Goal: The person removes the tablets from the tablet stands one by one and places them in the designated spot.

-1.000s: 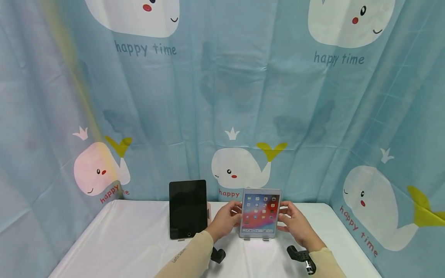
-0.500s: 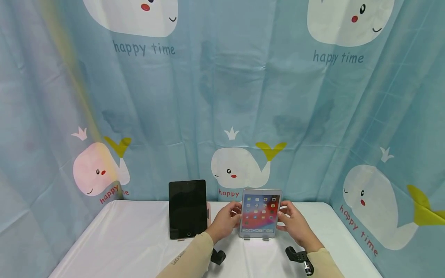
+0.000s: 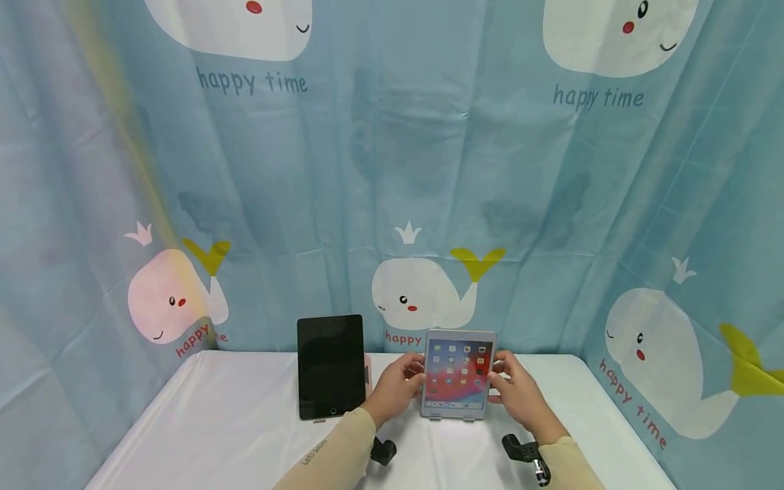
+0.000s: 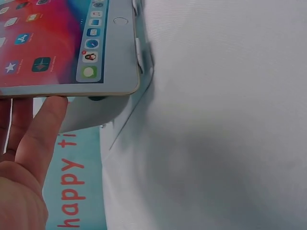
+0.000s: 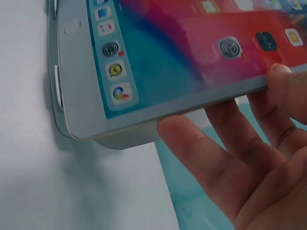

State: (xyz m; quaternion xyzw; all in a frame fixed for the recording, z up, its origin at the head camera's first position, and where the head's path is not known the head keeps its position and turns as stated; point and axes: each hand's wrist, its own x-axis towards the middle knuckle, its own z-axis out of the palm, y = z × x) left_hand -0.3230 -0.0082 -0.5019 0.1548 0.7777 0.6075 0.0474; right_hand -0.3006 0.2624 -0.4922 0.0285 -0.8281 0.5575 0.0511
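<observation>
A silver tablet (image 3: 458,374) with a lit screen of app icons leans upright on a stand whose clear front lips (image 3: 468,418) show under its bottom edge. My left hand (image 3: 395,390) is at its left side; in the left wrist view, fingers (image 4: 44,129) reach the edge and partly pass behind it. On the opposite side, my right hand (image 3: 519,395) grips the edge. The right wrist view shows the thumb (image 5: 288,88) over the front bezel and the other fingers (image 5: 192,143) at the edge and behind. The tablet's back is mostly hidden.
Left of the silver tablet stands a black tablet (image 3: 331,367) with a dark screen, a pink piece (image 3: 368,373) showing behind it. Both stand on a white-covered table (image 3: 233,422). A blue whale-print curtain (image 3: 416,170) hangs behind and at both sides.
My right hand has shifted slightly left, its thumb coming onto the silver tablet's edge. My left hand stays at the other side. The head view has tilted very slightly.
</observation>
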